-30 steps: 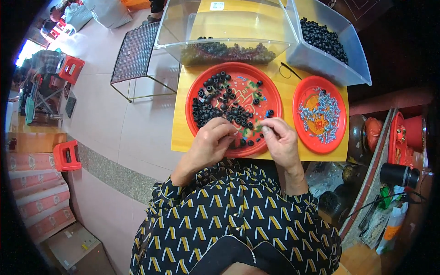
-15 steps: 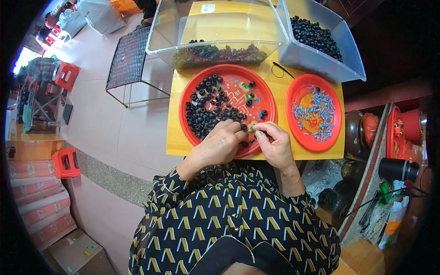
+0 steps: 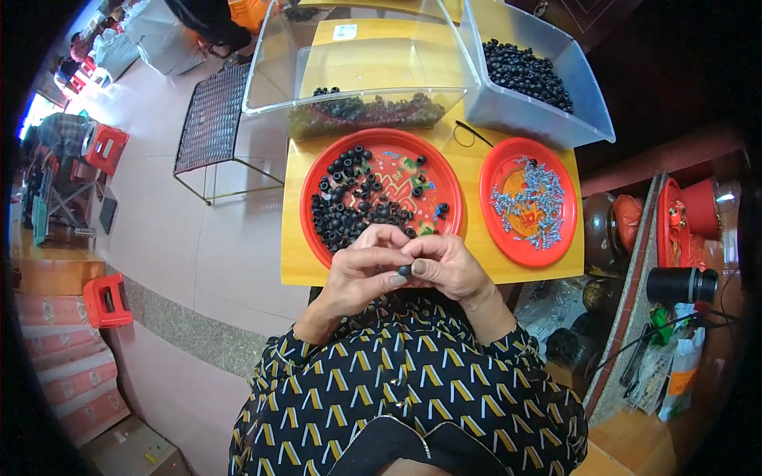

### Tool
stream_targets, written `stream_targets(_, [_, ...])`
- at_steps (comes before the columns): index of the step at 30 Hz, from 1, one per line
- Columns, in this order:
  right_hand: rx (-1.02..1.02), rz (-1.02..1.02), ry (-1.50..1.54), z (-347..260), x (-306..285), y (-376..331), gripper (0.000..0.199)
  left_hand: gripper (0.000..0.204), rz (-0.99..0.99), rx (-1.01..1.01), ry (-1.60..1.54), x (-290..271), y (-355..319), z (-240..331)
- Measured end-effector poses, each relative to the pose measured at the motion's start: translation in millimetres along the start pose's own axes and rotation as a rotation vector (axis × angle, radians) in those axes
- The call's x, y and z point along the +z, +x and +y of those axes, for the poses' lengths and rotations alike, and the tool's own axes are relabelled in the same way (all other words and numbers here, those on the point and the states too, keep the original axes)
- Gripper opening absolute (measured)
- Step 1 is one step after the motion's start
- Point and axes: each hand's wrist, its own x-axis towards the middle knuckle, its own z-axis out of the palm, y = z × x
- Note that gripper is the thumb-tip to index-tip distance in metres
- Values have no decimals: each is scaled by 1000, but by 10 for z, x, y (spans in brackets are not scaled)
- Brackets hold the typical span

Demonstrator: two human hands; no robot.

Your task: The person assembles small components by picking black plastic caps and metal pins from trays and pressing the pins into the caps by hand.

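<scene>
Left hand (image 3: pixel 361 274) and right hand (image 3: pixel 452 271) are pinching a small, round, dull-black bead (image 3: pixel 405 270), frame centre. White label (image 3: pixel 344 32), upper centre, is showing unreadably small print; red tray (image 3: pixel 432 151) is showing gold characters.

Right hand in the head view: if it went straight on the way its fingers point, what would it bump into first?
Most likely the small black bead in the left hand, just ahead of the right hand; they may already touch, but depth is unclear.
</scene>
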Motion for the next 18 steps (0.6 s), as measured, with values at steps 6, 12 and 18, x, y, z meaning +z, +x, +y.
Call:
stream_targets(6, [89, 80, -35, -114, 10, 53, 23, 29, 123, 30, 239, -3, -70, 36])
stream_targets(12, [-401, 360, -301, -1237, -411, 136, 12, 25, 235, 118, 640, -151, -210, 24])
stream_targets(18, [-538, 528, 115, -2243, -1301, 336, 14, 26, -4, 262, 978, -138, -259, -52])
